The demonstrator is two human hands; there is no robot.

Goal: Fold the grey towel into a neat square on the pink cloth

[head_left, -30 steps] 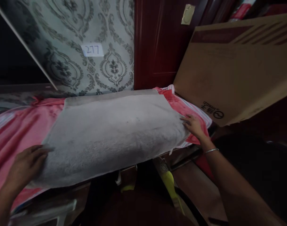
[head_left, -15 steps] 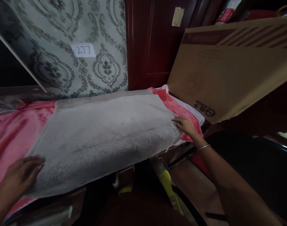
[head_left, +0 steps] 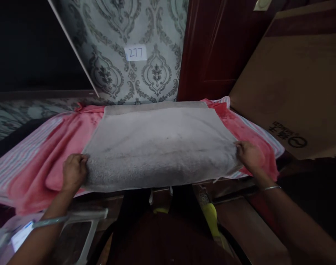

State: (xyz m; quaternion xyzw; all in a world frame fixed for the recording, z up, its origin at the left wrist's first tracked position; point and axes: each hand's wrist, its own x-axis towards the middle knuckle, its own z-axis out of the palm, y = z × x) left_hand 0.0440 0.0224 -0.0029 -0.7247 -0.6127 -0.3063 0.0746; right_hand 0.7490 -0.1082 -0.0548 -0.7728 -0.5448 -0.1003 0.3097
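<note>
A grey towel point(head_left: 162, 143) lies spread flat on top of a pink towel with striped ends point(head_left: 35, 158). My left hand point(head_left: 73, 171) is closed on the grey towel's near left corner. My right hand point(head_left: 249, 155) is closed on its near right corner. Both wrists wear thin bangles. The grey towel's near edge hangs slightly over the front of the surface.
A large cardboard box point(head_left: 292, 84) leans at the right, close to the pink towel's end. Patterned wallpaper with a small paper label reading 277 point(head_left: 135, 53) stands behind, beside a dark red door point(head_left: 212, 48). A yellow object point(head_left: 210, 215) sits below the surface's front edge.
Both hands went from resting flat on the grey towel's sides to gripping its near corners. The view has shifted so that the towel sits more central.
</note>
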